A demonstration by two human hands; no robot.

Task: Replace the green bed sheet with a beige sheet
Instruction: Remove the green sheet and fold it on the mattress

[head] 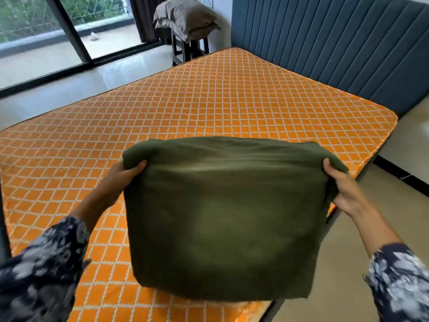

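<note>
Above the near end of the bed, a folded green sheet [222,217] hung as a thick, soft rectangle, its nap matte and slightly fuzzy, its upper fold rounded and its lower edge falling straight. The left hand [120,180] gripped the upper left corner, thumb curled over the front of the cloth, and the right hand [341,189] gripped the upper right corner in the same way, so the two hands were well apart with the sheet stretched between them. Both sleeves [46,263] were dark fabric with a pale floral print. Beneath the sheet lay the bare mattress [209,101], covered in shiny orange cloth crossed by a white stitched lattice of diamonds, with rounded corners. A blue-grey headboard [325,49], padded in upright channels, stood along its far side. Past the far corner, a greyish-brown pillow [185,17] with a flanged edge slumped on a dark stool [183,47]. Glossy pale tiles covered the floor [69,75] before a sliding glass door [34,26].
</note>
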